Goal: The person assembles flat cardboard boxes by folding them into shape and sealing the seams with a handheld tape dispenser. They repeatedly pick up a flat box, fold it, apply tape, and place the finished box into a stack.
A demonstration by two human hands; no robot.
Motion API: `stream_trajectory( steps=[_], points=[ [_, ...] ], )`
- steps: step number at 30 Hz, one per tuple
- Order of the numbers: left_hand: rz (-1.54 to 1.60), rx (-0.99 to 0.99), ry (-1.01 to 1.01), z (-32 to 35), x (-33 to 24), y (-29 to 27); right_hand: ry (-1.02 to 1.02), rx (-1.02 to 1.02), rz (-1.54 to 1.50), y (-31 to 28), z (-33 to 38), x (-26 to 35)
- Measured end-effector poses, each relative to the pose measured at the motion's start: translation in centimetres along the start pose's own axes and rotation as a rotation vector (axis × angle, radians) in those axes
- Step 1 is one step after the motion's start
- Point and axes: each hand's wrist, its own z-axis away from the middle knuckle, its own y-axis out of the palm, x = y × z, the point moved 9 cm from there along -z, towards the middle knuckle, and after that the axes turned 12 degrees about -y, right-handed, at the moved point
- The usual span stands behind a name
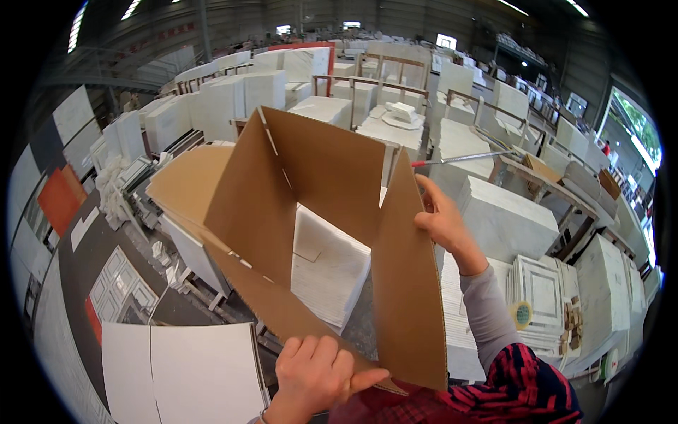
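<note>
Several upright panels stand at the far left of this stone workshop, an orange-red board [58, 201] among paler and darker slabs. Next along lies a white panel with raised geometric moulding [121, 281]. Beyond it, high on the back wall, runs a line of red lettering [159, 39], too faint and distant for me to make out. Two white boards [201, 371] lie side by side at the lower left.

Then comes the cardboard box [244, 187], plain brown, spread into a tilted four-sided sleeve in front of the person. Through its opening I see a stack of white slabs [326, 265] below. The person's left hand [314, 374] is closed over the near edge, fingers curled and thumb stretched to the right along the board. The right hand [446, 220] grips the right-hand panel at its outer edge, fingers half bent and thumb slightly apart from them.

Past that hand is a pole [470, 157] with a red end. Lower down, beside the grey sleeve [487, 311], sits a round yellow roll [521, 315], then more pale stone [600, 297]. Greenery [632, 124] shows through an opening at the far right.
</note>
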Motion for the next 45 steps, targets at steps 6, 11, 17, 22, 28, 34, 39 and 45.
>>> stream_trajectory(
  steps=[6, 11, 17, 22, 28, 34, 39, 45],
  points=[
    [-0.127, 1.182, -0.408, -1.0, -0.3, 4.6, 0.055, -0.142, 0.096, -5.9, 0.0, -2.2],
    [-0.098, 0.477, -0.173, -7.4, -2.1, 7.9, -0.058, -0.198, 0.400, -9.4, 0.4, -5.8],
    [-0.153, -0.008, -0.102, -10.0, 1.0, 16.5, 0.017, -0.126, 0.347, -9.1, 0.8, -11.0],
    [-0.045, 0.102, -0.064, -12.2, 1.0, 20.0, -0.064, -0.064, 0.525, -7.4, -0.6, -9.4],
    [0.137, 0.351, -0.029, -10.5, 3.6, 27.8, -0.373, -0.003, 1.024, -9.3, -9.1, -6.3],
    [0.248, 0.403, -0.091, -7.4, 5.1, 31.7, 0.017, 0.744, 0.400, -2.0, -13.3, -12.7],
    [0.320, 0.141, -0.043, -6.9, 6.2, 27.0, -0.335, 1.220, 0.439, 7.3, -5.9, -12.9],
    [0.047, 0.100, -0.118, -5.8, 7.8, 22.9, -0.435, 1.558, 0.557, 13.7, -1.3, -13.5]
  ],
)
